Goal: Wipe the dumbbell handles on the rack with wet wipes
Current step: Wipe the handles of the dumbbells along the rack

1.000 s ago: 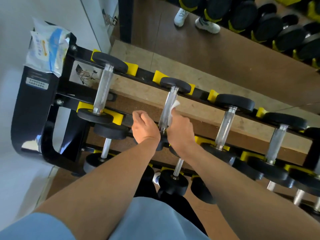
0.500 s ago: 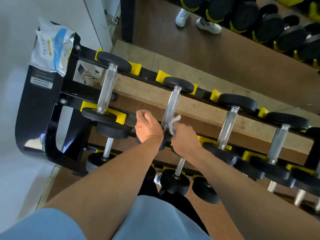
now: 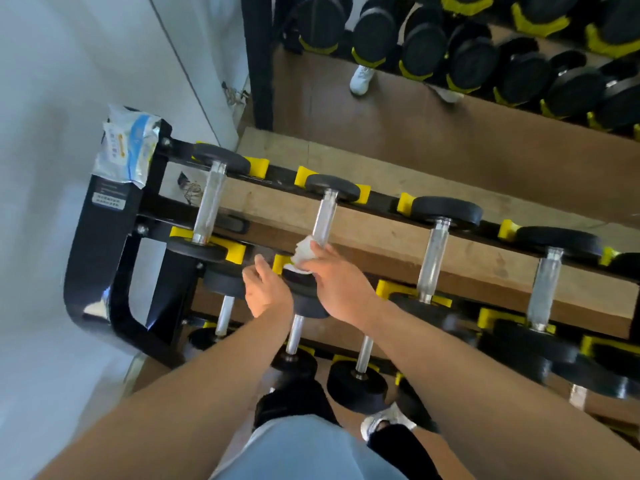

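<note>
A white wall fills the left side. A mirror stands behind the rack, with a dark frame along its left edge; it reflects rows of black weights on yellow holders and a white shoe on brown floor. A pale wooden ledge runs along the mirror's foot. At the bottom, light blue shorts show, and beside them a white shoe on the brown floor.
</note>
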Demonstrator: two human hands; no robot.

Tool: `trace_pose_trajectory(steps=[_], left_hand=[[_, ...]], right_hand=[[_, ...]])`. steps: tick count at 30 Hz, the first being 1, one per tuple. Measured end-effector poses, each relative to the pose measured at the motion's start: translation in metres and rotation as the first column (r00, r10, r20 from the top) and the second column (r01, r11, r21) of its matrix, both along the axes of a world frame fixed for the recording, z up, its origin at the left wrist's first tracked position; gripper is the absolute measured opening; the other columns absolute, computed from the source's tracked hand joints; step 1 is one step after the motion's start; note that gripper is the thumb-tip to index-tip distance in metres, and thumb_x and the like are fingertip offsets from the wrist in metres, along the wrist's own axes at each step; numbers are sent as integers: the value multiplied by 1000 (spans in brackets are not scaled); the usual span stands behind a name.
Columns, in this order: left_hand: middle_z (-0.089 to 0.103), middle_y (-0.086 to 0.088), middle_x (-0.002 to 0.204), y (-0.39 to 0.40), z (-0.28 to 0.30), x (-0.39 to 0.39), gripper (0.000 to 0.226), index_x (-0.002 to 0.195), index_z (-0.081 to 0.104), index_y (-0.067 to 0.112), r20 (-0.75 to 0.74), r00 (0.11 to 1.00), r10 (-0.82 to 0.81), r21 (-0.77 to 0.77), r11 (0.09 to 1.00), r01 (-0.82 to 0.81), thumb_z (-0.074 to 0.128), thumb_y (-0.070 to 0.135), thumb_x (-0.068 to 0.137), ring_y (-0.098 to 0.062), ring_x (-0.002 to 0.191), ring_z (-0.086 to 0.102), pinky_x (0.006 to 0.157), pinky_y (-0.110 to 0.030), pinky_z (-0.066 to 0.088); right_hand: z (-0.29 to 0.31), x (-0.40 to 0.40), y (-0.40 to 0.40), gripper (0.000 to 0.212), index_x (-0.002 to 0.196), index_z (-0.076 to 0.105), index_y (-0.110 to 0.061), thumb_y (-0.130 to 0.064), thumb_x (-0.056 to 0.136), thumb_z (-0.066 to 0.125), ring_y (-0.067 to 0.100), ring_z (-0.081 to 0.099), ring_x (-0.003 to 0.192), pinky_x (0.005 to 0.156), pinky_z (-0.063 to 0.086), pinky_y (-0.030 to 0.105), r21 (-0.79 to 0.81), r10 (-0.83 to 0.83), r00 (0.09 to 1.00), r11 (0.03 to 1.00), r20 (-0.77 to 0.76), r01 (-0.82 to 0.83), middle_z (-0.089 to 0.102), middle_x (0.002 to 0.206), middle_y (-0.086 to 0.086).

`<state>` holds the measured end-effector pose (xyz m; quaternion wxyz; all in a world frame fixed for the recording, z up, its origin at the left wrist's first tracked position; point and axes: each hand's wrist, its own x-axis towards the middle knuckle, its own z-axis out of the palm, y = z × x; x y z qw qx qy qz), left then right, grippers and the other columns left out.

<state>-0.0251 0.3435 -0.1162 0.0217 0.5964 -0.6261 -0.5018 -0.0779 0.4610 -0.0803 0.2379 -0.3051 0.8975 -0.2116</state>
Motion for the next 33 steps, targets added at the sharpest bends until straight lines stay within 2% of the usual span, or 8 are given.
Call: trace_pose_trajectory(steps=[3,7,10,13,19,25,30,33], left_hand=[[61,-10,113,28,4,41,45,114,56,18,-12,997,81,23,996,-81,32,53,102,-33,103,55,89,-40,39],[61,-1,93,103,29,66,36,104,61,14,-71,997,19,34,999,-16,41,44,103,-24,90,56,80,-34,37],[66,-3,84,162,46,67,18,105,58,21,-107,990,-93,3,996,94,43,30,104,-18,76,60,61,-28,41],[63,-4,72,208,68,63,18,111,56,26,-217,973,-81,34,995,91,39,22,106,-2,53,53,46,-12,40],[68,-8,88,253,102,50,53,92,72,23,-353,923,-152,236,940,245,42,68,93,-16,87,63,76,-29,46],[74,-2,94,246,98,29,19,101,73,22,-436,870,-232,213,912,350,67,38,93,-25,94,69,75,-36,59],[68,6,96,223,81,2,15,103,69,27,-291,914,-283,51,949,310,63,38,95,-9,89,62,66,-19,46],[64,8,92,208,62,-19,15,100,65,26,-205,945,-254,-20,967,256,60,40,96,-10,87,60,69,-22,45]], right_hand=[[11,17,28,34,126,66,-25,-14,102,45,14,56,123,101,42,26,-257,-282,905,893,320,369,64,131,-5],[43,21,92,16,115,61,-22,-22,101,54,13,61,98,80,48,21,-265,-463,640,643,614,719,65,106,-7],[61,23,149,11,104,66,-22,-29,96,63,15,65,92,85,54,37,-262,-443,604,618,663,741,68,96,-3],[76,22,198,9,96,73,-25,-30,89,71,12,63,84,73,52,29,-256,-455,553,562,698,786,70,89,-4],[94,26,239,27,104,71,-24,-38,83,78,20,63,94,72,53,32,-129,-475,400,505,784,853,71,99,0],[87,15,258,27,117,66,-12,-20,92,69,29,69,105,94,56,45,5,-243,114,442,963,897,74,110,10],[71,-1,254,30,121,61,-9,-27,98,62,24,66,103,92,56,42,47,-506,75,225,859,973,70,110,6],[68,-21,251,22,111,66,-13,-28,99,56,14,57,78,65,46,27,-55,-876,189,183,443,981,63,90,0]])
